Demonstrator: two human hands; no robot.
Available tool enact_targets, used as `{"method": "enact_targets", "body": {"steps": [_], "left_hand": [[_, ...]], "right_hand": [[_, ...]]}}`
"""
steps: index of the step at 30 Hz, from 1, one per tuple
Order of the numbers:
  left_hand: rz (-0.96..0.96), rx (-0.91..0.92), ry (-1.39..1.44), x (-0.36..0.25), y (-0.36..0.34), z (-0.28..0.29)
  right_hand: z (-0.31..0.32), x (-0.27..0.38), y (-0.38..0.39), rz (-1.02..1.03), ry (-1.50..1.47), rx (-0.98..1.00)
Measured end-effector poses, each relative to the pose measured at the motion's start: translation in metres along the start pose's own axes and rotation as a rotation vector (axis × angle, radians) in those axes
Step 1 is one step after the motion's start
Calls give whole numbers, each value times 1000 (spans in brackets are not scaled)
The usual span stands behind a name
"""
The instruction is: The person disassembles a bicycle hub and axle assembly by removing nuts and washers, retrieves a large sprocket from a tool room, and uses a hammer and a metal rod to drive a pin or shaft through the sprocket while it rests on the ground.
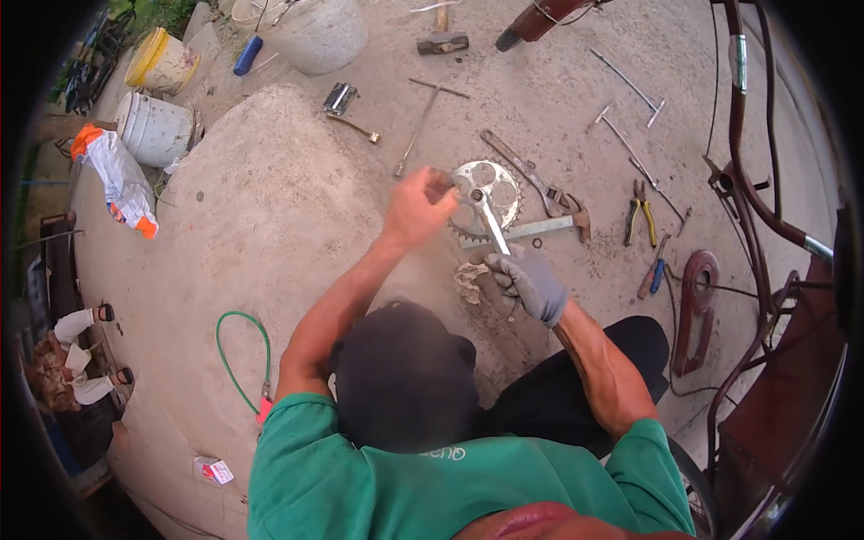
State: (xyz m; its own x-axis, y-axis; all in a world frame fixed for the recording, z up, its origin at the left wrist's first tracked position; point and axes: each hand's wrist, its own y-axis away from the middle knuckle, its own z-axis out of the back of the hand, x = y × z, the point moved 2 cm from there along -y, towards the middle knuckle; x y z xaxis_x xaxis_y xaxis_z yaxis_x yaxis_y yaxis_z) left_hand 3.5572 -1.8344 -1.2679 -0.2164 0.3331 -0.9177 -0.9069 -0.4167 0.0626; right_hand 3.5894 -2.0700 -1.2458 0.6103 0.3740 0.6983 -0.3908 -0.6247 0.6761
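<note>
Chainring (495, 183) at one o'clock, right hand (533, 283) gripping its crank (492, 225), left hand (418, 209) curled by its nine-o'clock rim, hold unclear. Wrench (520, 166) crowds two; ground (261, 207) spreads toward nine. Shirt (378, 486) bears white lettering (443, 453).

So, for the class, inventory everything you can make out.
Crank with chainring: 1, silver, centre
Adjustable wrench: 1, grey, right
Claw hammer: 1, grey-brown, right
Sledgehammer: 1, dark, top
T-handled tools: 3, grey, top and right
Pliers: 1, yellow-black, right
Blue-handled tools: 2, blue, right and top
Pedal: 1, black-silver, upper left
Buckets: at least 3, yellow or white, upper left
Sack: 1, white-orange, left
Cable loop: 1, green, lower left
Packet: 1, red-white, lower left
Slotted cover: 1, dark red, right
Tubular frame: 1, dark red, right
Seated person: 1, pale trousers, left edge
Shirt: 1, green, bottom
Left hand: 1, bare, at chainring
Right hand: 1, grey-gloved, on crank
</note>
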Motion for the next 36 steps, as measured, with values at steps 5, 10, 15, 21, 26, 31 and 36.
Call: {"method": "enact_targets", "body": {"steps": [5,10,15,21,26,31,36], "left_hand": [[-191,-13,-73,-14,0,3],[-393,14,-274,-29,2,9],[-508,27,-385,-31,1,12],[-570,42,-458,-34,-2,10],[-593,41,-531,-35,-2,4],[-583,41,-570,-32,0,1],[-684,28,-533,-32,-1,0]], "right_hand": [[-4,10,11,30,-16,84],[-4,6,10,177,-54,221],[-8,9,11,137,-53,198],[-8,9,8,45,15,107],[-5,5,3,14,179,31],[-7,6,3,42,214,3],[-4,-3,-4,58,173,44]]}}
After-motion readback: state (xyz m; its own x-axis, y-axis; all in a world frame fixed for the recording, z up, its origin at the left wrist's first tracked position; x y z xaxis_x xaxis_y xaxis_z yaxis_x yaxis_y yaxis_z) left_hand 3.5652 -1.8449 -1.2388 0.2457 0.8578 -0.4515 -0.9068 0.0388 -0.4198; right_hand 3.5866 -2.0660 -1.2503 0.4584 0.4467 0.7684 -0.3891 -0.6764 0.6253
